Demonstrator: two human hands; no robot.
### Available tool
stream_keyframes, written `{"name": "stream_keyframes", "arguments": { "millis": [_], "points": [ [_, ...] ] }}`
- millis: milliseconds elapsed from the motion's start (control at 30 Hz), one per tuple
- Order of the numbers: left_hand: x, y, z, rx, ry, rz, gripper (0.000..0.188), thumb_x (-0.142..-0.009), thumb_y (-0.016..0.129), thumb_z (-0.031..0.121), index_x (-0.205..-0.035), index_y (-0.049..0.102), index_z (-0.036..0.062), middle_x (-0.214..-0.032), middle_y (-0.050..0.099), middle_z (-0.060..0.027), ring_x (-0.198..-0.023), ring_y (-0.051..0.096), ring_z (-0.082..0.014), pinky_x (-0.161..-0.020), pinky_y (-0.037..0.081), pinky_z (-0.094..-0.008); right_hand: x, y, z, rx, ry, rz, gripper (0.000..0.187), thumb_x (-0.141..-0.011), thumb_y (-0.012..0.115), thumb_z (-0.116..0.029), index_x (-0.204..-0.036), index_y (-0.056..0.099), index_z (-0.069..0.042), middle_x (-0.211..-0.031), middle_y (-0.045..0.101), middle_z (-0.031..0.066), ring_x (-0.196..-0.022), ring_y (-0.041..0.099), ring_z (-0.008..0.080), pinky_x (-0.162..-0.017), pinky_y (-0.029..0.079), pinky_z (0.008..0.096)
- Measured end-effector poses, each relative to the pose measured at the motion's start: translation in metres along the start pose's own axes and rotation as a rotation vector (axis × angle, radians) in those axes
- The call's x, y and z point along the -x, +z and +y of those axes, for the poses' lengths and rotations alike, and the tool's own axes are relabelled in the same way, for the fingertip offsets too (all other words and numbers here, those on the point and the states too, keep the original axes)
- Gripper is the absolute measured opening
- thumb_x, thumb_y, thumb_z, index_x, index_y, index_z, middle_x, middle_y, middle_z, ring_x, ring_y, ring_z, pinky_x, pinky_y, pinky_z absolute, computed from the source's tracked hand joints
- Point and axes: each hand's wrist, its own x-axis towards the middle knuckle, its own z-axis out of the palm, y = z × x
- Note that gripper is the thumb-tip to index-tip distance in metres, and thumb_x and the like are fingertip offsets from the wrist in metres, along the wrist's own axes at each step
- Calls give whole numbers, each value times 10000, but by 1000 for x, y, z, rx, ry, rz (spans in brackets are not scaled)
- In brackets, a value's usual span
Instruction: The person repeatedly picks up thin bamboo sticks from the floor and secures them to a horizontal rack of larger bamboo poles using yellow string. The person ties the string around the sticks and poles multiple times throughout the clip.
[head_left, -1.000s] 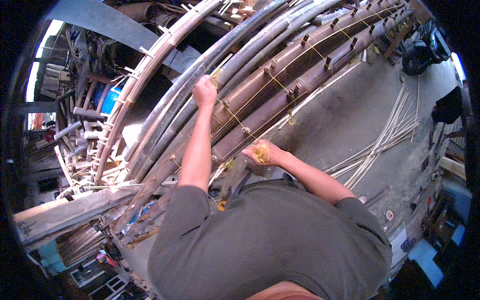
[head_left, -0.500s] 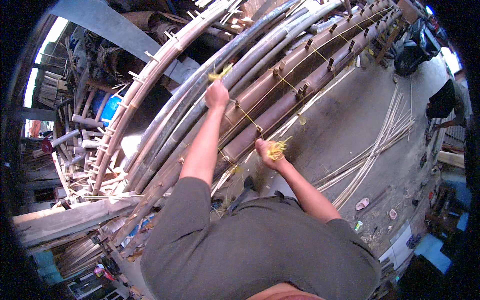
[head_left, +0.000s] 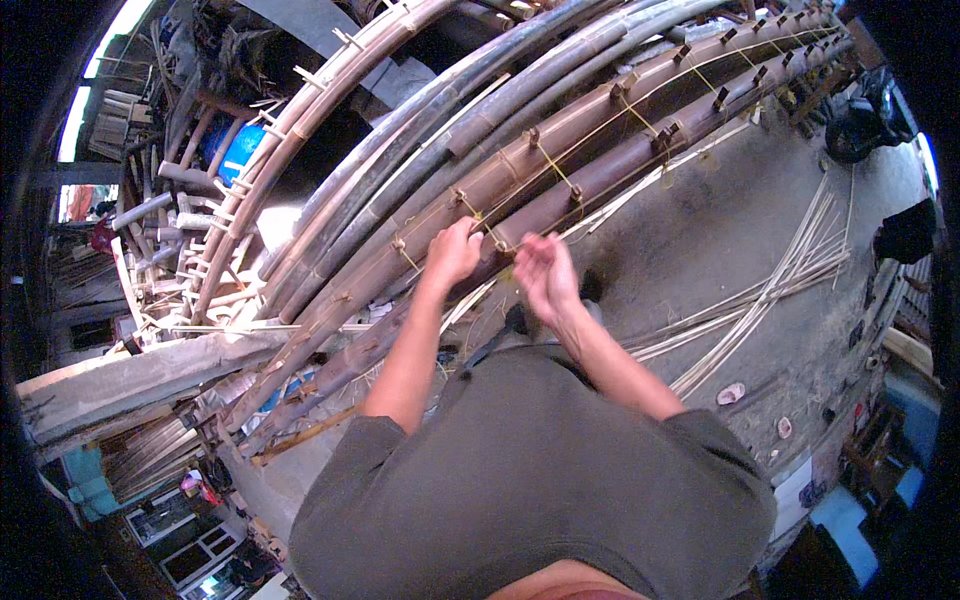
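Note:
Two long brown bamboo poles point(head_left: 590, 190) run side by side, with short pegs set along them and thin yellow cord point(head_left: 552, 163) strung across the gap. My left hand point(head_left: 455, 254) is closed beside a peg on the far pole, its fingers pinching the yellow cord. Just right of it, my right hand point(head_left: 547, 278) is raised over the near pole with the palm partly showing. Its fingers look loosely stretched, slightly blurred, and I see nothing held in them. The cord's tail near my hands is hard to make out.
Several grey bamboo poles point(head_left: 400, 160) lie beyond, and a curved pole with cross pegs point(head_left: 275, 150) stands at left. Thin bamboo strips point(head_left: 770, 290) lie on the floor at right, near pink slippers point(head_left: 731, 393). A blue drum point(head_left: 236, 155) and a motorcycle point(head_left: 855, 128) are farther off.
My left hand has come down and nearer to the pegged poles. My right hand has turned and lifted, and the yellow tuft of cord no longer shows in it. The view has shifted.

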Motion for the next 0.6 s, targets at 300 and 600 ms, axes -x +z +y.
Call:
{"name": "stream_keyframes", "arguments": {
  "millis": [300,600],
  "points": [
    [37,-39,79,-375,-143,311,227,-954,480,247,-947,540,28,-951,629,-102,-930,569,-234,-851,433,-362,112,195,-36,980,-1533,-1165,126,-840,549,-169,-870,581,-51,-891,610,77,-845,575,267,-908,388,413],
    [-16,16,4,150,-192,-10,289,-935,486,280,-1004,653,55,-1058,639,-210,-991,605,-395,-814,469,-476,-39,212,-12,2106,-895,-560,484,-909,545,-432,-1122,601,-1,-1194,578,236,-1007,600,348,-896,460,421]
  ]
}}
